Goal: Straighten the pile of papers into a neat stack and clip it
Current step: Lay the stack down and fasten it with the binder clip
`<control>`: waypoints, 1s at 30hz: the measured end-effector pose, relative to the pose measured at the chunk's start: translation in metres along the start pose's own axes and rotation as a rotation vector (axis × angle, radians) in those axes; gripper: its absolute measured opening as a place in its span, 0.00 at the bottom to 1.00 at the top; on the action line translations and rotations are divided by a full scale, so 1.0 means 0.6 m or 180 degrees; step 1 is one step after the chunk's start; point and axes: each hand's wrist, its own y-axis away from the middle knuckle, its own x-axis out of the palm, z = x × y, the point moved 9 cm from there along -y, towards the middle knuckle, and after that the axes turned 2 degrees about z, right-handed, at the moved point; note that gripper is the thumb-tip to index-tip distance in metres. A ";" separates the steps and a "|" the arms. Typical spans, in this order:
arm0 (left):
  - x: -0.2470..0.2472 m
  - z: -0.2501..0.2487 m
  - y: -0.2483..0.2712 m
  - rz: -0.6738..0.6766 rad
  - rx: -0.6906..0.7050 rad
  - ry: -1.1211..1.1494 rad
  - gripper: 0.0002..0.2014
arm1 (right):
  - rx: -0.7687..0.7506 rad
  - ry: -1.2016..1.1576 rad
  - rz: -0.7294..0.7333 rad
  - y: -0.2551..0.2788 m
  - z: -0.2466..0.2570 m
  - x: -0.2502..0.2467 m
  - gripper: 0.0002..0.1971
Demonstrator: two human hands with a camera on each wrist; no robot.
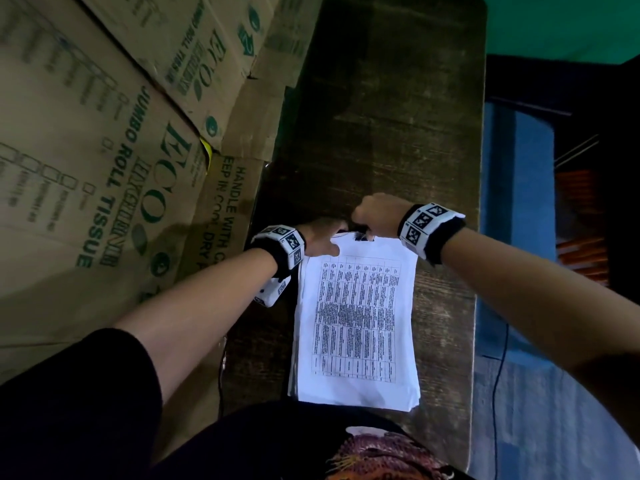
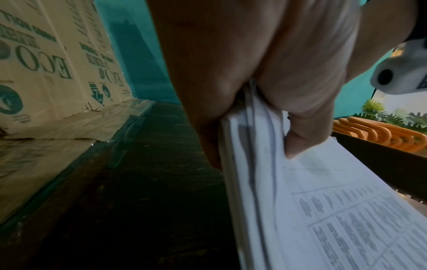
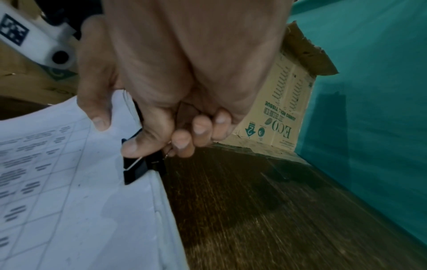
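A stack of white papers (image 1: 356,320) with a printed table on top lies on the dark wooden table (image 1: 388,126). My left hand (image 1: 320,237) pinches the stack's far left corner, thumb on top and fingers beneath, as the left wrist view shows on the paper stack (image 2: 312,210). My right hand (image 1: 375,214) grips a black binder clip (image 1: 362,236) at the middle of the far edge. In the right wrist view the black clip (image 3: 135,170) sits over the edge of the papers (image 3: 69,191), with my thumb pressing on it and my fingers curled behind it.
Cardboard boxes (image 1: 104,150) printed with green lettering crowd the table's left side. A teal wall (image 1: 571,22) stands behind. Right of the table are a blue floor (image 1: 516,209) and orange objects (image 1: 581,244). A thin black cable (image 1: 498,375) hangs by the table's right edge.
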 end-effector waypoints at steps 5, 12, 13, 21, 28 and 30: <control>0.001 -0.013 0.013 -0.0146 0.0232 0.0157 0.24 | -0.0107 0.0188 0.0145 -0.004 0.009 0.000 0.11; 0.004 -0.008 0.019 -0.0242 0.0248 0.0232 0.19 | -0.0098 -0.0011 0.0242 -0.002 0.009 0.017 0.08; 0.003 -0.003 0.018 -0.0276 0.0245 0.0258 0.19 | -0.0072 -0.0194 0.0202 -0.003 0.003 0.020 0.09; -0.019 0.057 0.044 -0.1351 0.0047 0.2201 0.25 | 0.0138 -0.1522 -0.0581 0.001 -0.029 0.043 0.05; 0.131 0.117 0.066 -0.1328 -0.0958 0.3879 0.26 | 0.0867 -0.2236 -0.1128 0.001 -0.067 0.069 0.08; 0.148 0.126 0.070 -0.1529 -0.1260 0.3931 0.28 | 0.1058 -0.2415 -0.1271 0.004 -0.079 0.075 0.07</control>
